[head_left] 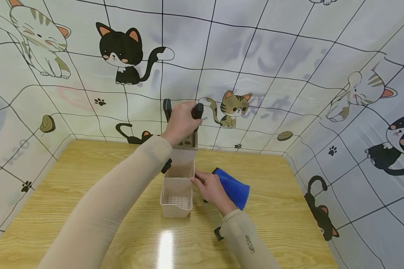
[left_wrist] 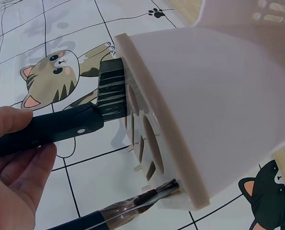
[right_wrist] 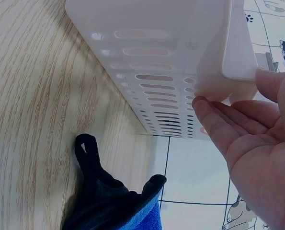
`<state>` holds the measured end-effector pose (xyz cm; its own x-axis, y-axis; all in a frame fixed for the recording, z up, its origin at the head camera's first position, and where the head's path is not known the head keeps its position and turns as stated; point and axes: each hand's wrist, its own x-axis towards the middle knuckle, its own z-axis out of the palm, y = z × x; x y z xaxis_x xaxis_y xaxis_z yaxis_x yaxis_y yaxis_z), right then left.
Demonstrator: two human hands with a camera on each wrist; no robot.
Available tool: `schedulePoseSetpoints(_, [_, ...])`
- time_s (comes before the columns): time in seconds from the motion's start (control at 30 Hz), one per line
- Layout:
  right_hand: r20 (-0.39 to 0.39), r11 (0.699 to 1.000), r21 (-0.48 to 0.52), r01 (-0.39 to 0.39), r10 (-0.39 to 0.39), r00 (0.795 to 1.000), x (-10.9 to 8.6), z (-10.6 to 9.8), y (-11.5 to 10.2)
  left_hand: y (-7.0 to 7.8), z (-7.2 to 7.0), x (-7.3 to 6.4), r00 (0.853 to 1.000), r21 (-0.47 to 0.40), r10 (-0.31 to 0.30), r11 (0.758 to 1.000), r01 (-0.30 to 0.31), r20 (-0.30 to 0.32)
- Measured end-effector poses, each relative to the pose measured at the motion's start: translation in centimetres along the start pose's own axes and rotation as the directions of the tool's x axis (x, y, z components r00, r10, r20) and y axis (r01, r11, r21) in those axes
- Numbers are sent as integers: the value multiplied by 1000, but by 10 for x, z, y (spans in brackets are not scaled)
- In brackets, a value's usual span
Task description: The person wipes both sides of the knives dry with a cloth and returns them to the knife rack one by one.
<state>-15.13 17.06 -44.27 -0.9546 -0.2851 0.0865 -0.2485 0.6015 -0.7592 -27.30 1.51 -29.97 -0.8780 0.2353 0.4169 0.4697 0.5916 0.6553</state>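
A pale beige plastic storage holder [head_left: 176,211] stands on the table, with a tall slotted rear section and a lower perforated bin in front. At its top, my left hand [head_left: 180,121] grips the black riveted handle of a knife [left_wrist: 51,127]; its broad dark blade goes into a slot of the lid [left_wrist: 168,124]. A second black-handled utensil [left_wrist: 128,211] sits in another slot beside it. My right hand [head_left: 213,188] pinches the holder's right side, thumb at the rim and fingers against the perforated wall [right_wrist: 156,91].
A folded blue cloth [head_left: 235,188] with black edging lies right of the holder, near my right hand. The wood-grain table [head_left: 262,220] meets a cat-patterned wall covering [head_left: 185,45] behind and at both sides.
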Motion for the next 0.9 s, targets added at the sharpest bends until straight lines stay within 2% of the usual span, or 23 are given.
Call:
schedulePoseSetpoints(0.23, [20, 1000, 7, 5, -5, 1000, -1, 0, 0, 0, 2, -3, 1000, -12, -16, 1000, 16, 11])
schedulePoseSetpoints(0.67, [15, 1000, 2, -18, 18, 1000, -1, 1, 1, -4, 7, -4, 998, -25, -56, 998, 57, 23])
schedulePoseSetpoints(0.9, [7, 1000, 4, -5, 5, 1000, -1, 0, 2, -8, 12, -6, 997, -18, -67, 998, 67, 26])
